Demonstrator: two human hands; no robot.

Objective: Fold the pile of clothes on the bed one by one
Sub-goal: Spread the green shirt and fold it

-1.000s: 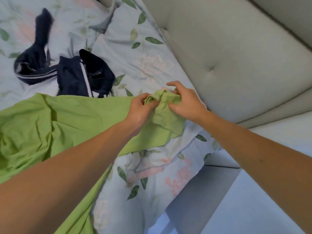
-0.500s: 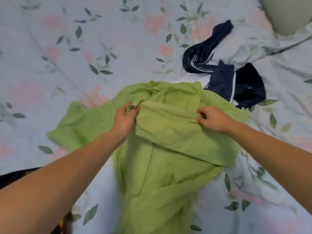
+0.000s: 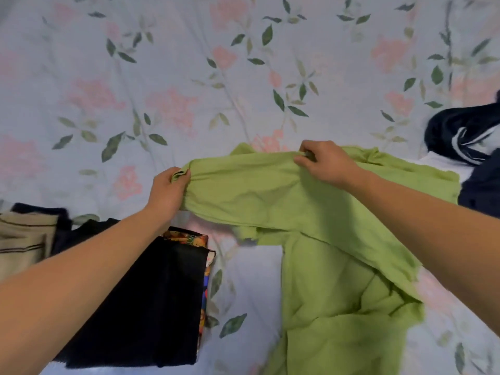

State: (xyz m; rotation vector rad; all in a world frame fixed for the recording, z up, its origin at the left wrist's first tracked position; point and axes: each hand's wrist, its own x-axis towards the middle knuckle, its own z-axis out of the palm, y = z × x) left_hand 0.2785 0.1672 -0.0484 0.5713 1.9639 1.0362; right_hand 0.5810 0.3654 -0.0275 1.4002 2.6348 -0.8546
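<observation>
A light green garment (image 3: 319, 239) lies spread over the floral bedsheet (image 3: 189, 77), its upper band stretched between my hands. My left hand (image 3: 167, 193) pinches the band's left end, the cuff bunched in its fingers. My right hand (image 3: 324, 162) grips the top edge further right. The rest of the green cloth trails down toward the lower edge of the view. A dark navy garment with white stripes (image 3: 465, 136) lies crumpled at the right edge.
Folded clothes sit at the lower left: a black piece (image 3: 151, 307) on top of a colourful printed one (image 3: 189, 238), and a beige striped piece (image 3: 24, 239) beside dark fabric. Another dark navy piece (image 3: 484, 190) lies at the right edge.
The view swung left, away from the headboard. My hands have drawn apart and stretched the green band out flat between them; the folded pile has come into sight.
</observation>
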